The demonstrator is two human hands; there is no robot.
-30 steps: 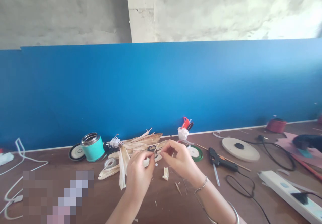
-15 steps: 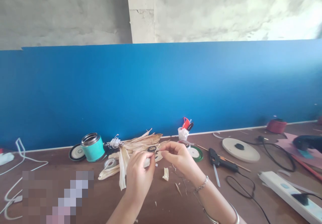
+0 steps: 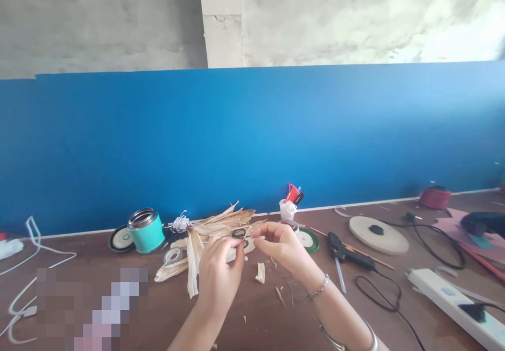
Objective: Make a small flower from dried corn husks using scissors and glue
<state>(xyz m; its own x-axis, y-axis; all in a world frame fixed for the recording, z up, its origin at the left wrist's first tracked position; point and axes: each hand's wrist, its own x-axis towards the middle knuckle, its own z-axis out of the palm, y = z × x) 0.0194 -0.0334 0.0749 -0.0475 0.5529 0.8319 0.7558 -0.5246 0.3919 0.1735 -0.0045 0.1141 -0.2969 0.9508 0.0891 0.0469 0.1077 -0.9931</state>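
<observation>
Husks piled mid-table, just behind both hands. Left hand and right hand raised over near fringe of pile, fingertips pinched together and almost meeting (whatever sits between them too small to tell). Husks pale, dry, long and curling; one strip trails beside left hand. Scraps on table under wrists. Right side crowded: spool, glue gun, cable. Bare wood mostly leftward. Tin near pile's left end. Blue board closes off far edge.

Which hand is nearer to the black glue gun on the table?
Right. The right hand lies just left of the black glue gun; the left hand is farther left.
</observation>
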